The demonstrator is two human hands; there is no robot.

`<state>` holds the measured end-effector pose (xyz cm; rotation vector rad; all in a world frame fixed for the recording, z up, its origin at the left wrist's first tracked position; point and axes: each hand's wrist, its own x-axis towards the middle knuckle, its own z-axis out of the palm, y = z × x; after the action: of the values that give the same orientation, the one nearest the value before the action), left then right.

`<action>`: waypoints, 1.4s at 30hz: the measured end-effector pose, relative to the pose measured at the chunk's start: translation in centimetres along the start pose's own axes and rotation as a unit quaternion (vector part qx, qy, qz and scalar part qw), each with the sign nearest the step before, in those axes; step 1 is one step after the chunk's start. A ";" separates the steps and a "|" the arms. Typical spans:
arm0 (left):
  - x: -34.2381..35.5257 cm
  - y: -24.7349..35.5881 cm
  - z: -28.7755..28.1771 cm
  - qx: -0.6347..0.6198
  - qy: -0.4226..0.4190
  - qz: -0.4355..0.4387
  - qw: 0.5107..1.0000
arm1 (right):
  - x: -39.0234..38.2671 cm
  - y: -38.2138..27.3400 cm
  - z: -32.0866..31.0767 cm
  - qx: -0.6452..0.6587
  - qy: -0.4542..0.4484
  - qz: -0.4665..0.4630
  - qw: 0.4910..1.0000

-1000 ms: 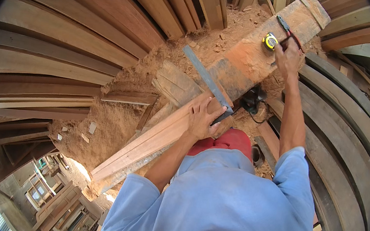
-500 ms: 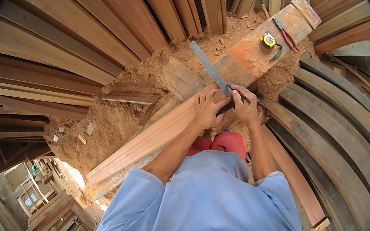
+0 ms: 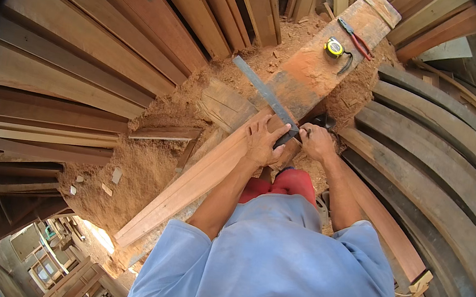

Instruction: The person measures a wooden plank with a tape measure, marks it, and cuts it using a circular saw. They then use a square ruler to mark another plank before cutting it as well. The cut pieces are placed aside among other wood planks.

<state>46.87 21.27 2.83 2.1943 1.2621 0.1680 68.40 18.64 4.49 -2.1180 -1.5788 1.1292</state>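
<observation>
Dusty desk (image 3: 307,68) sits amid stacked boards (image 3: 95,30), sawdust (image 3: 144,164) around. Left hand (image 3: 261,143) splays over reddish plank (image 3: 188,193) and square (image 3: 264,88); right hand (image 3: 317,141) curls beside, can't tell its grip.

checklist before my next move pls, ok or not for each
1. Square lying across the board: ok.
2. Left hand at the square and board: ok, palm down, fingers spread.
3. Square snug against the board's edge: cannot tell, too small to judge.
4. What the right hand pinches: cannot tell, fingers cover it.
5. Tape measure and pliers away from both hands: ok.
</observation>
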 end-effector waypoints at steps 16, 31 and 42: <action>-11.5 -7.6 -4.1 0.154 -0.052 -0.161 0.974 | 5.2 7.7 -5.7 0.159 0.193 0.013 0.968; -8.2 -13.5 -9.7 -0.064 -0.201 -0.079 0.974 | 12.6 8.9 -3.1 0.017 0.166 0.235 0.957; -7.1 -14.0 -10.3 -0.072 -0.240 -0.092 0.964 | 16.1 7.4 -5.2 -0.123 0.207 0.091 0.966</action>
<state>28.61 25.10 4.76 1.8298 1.1227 -0.3202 78.91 31.52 -3.50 -2.4971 -1.4039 0.4975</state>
